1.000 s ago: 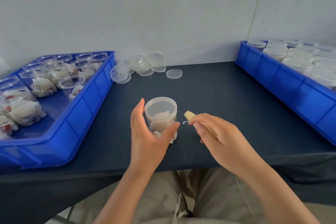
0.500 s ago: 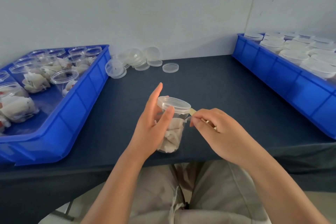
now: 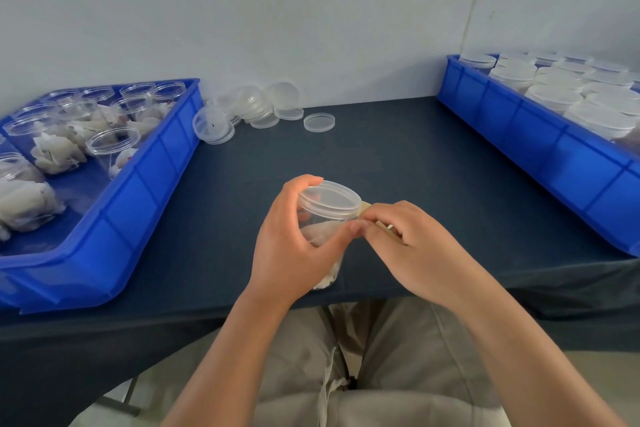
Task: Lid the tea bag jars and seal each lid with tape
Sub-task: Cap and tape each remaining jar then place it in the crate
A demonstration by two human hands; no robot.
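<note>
Jar (image 3: 323, 218) tilted vs. prev., in L hand (image 3: 287, 246), near table (image 3: 398, 166) edge

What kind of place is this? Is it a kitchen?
Probably not a kitchen, more likely a small packing station: the left blue bin holds open jars of tea bags, the right blue bin holds lidded jars, and spare lids are piled by the wall.

The clear round plastic jar (image 3: 320, 230) of white tea bags is tilted, gripped in the left hand (image 3: 287, 246), with its translucent lid (image 3: 329, 199) seated on top. A tan strip of tape (image 3: 365, 209) touches the lid's right rim, pinched by the right hand (image 3: 412, 253).
</note>
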